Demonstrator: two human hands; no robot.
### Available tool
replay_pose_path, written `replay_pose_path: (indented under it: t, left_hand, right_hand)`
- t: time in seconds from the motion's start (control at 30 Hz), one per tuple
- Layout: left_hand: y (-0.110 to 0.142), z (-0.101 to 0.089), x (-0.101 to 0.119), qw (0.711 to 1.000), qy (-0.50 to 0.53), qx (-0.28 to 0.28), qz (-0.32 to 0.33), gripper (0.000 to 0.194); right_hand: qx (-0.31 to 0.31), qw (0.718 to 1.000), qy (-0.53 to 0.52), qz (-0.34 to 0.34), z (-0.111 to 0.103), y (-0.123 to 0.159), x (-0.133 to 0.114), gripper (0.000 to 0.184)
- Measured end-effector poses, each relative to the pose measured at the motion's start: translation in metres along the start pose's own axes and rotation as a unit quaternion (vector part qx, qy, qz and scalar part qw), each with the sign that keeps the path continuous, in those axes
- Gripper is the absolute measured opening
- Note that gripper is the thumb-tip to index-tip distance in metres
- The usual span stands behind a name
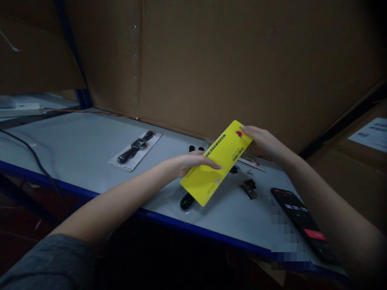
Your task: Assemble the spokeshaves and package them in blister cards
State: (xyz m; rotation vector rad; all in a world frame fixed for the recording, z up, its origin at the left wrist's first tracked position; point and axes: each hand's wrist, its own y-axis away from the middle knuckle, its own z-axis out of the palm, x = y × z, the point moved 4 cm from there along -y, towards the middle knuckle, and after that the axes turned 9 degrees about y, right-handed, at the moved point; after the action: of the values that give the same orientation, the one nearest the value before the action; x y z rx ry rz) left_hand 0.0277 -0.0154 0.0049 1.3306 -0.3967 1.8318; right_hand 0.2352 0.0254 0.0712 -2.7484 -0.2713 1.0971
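My left hand (193,164) lies across the lower part of a long yellow printed card (225,155), with its fingers on the card's face. My right hand (260,141) grips the card's upper end, so the card is tilted diagonally above the table. Below the card, a black watch strap (187,200) sticks out, partly hidden. More black strap pieces (192,148) show behind my left hand. A black wristwatch (134,147) lies on a white backing card to the left. Small dark metal parts (249,189) sit near my right forearm.
A black smartphone (299,217) with a lit screen lies on the grey, blue-edged table (75,153) at the right, partly pixelated. A tall cardboard wall (242,60) stands behind the table. A black cable (38,161) runs along the left side.
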Motion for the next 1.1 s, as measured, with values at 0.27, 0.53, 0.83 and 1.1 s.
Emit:
replay_pose_path:
  t: [0.27,0.53,0.83,1.1]
  left_hand:
    - [0.004,-0.001,0.004,0.999,0.000,0.041,0.019,0.038]
    - [-0.001,-0.003,0.005,0.994,0.011,0.048,0.099,0.039]
    - [-0.003,-0.003,0.010,0.985,0.015,0.047,0.168,0.044]
    - [0.002,0.004,0.011,0.987,0.032,0.025,0.155,0.047]
  right_hand:
    - [0.004,0.998,0.029,-0.060,0.036,0.016,-0.035,0.048]
    - [0.086,0.991,-0.103,-0.020,0.038,0.016,-0.035,0.056]
    - [0.138,0.978,-0.158,-0.014,0.038,0.023,-0.055,0.069]
    - [0.152,0.980,-0.119,-0.041,0.039,0.024,-0.054,0.064]
